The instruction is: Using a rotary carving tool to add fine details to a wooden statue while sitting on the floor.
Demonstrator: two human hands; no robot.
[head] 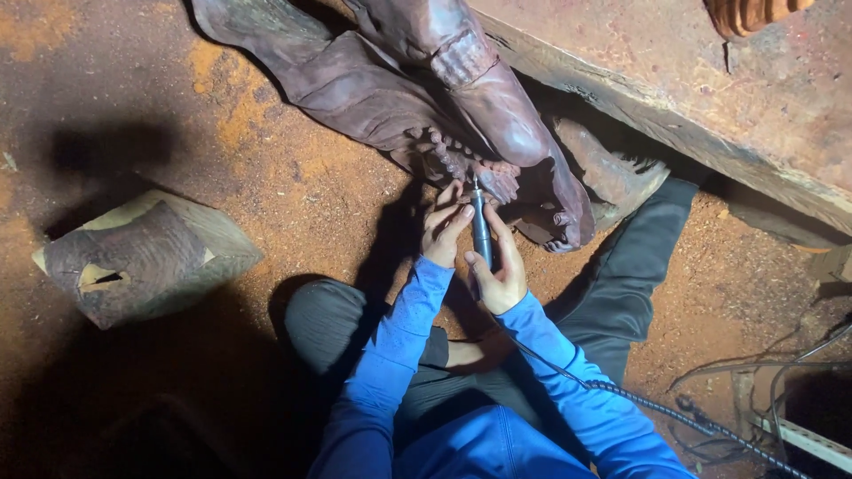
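Head view looks down on a large dark wooden carving (426, 98) lying on reddish, sawdust-covered ground (293, 204); everything else is placed from it. Behind the carving, at the upper right, runs a heavy rough timber beam (674, 115). Well to the carving's left sits a cut wood block (142, 257) with a pale edge. Below the carving the person sits with dark-trousered legs (621, 275) spread on the ground, blue sleeves (399, 346) reaching up toward it.

Just under the carving's knobbly lower edge, the right hand (501, 270) is wrapped around a slim grey rotary tool (481, 226), fingers closed on its barrel, the tip touching the carved detail. The left hand (444, 229) lies beside it, fingers together and pressed on the tool's upper part, steadying it. A ribbed flexible shaft (657, 410) trails from the tool away to the lower right, toward loose cables (781, 372).

The tool looks light, rigid and smooth, best gripped pencil-like on the barrel; the carving seems heavy and stiff, with fine detail that could chip.
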